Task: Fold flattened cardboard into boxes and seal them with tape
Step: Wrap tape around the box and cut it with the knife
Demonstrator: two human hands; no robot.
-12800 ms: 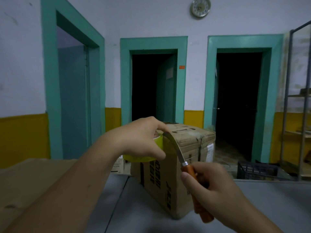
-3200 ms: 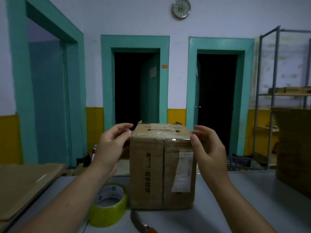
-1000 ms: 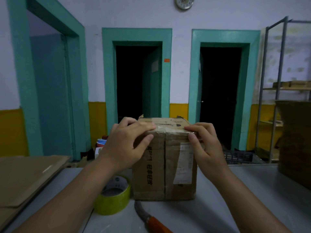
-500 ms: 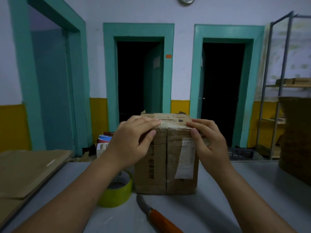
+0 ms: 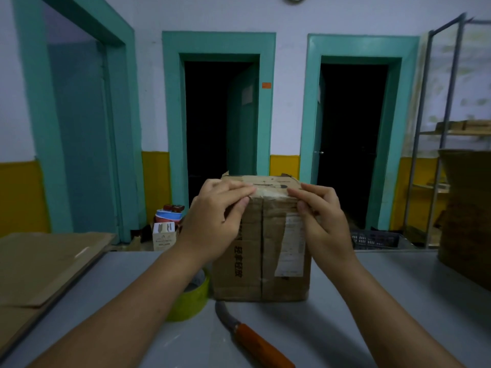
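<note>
With the cardboard box (image 5: 261, 248) standing on the grey table (image 5: 372, 301), our left hand (image 5: 220, 219) and right hand (image 5: 321, 221) lie apart, fingers (image 5: 239, 187) flat on its top front edge, smoothing the tape (image 5: 268, 193); next, we judge, its ends need rubbing down firmly.

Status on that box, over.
Left hand and right hand press tape onto box, top front edge. Box upright on table. Tape roll, knife lying near, not in the way.

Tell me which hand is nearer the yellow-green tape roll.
Left. The left hand presses the upper left edge of the box, directly above the tape roll; the right hand presses the upper right edge, across the box from the roll.
</note>
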